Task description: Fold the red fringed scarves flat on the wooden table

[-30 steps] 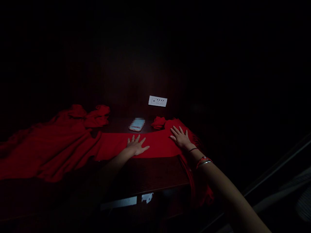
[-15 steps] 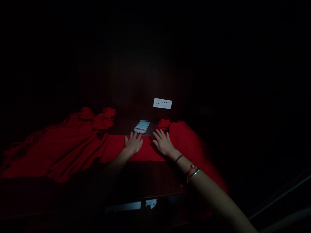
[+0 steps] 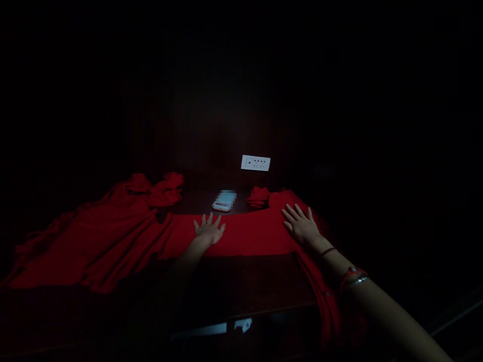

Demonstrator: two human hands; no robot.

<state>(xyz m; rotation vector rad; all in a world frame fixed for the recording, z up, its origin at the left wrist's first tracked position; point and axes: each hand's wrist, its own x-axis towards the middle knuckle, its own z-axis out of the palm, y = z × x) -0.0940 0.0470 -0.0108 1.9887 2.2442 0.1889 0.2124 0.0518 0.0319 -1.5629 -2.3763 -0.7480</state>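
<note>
A long red cloth (image 3: 249, 234) lies across a dark table, flat in the middle and rumpled at both ends. On its flat part my left hand (image 3: 210, 231) rests palm down with fingers spread. Farther right, my right hand (image 3: 303, 227) presses on the cloth, its fingers also stretched out. Neither hand grips anything. Just beyond my left hand lies a phone (image 3: 222, 205) with a lit screen, partly blurred out. On the right the cloth hangs over the table's front edge in folds.
A white socket panel (image 3: 255, 163) is on the dark wall behind the table. The dark wooden table (image 3: 249, 281) shows in front of the cloth, with pale things (image 3: 206, 330) below its edge. Most of the surroundings are too dark to make out.
My right hand has slid to the right across the cloth, away from my left hand. The flat stretch of cloth has become wider. My left hand has stayed nearly in place.
</note>
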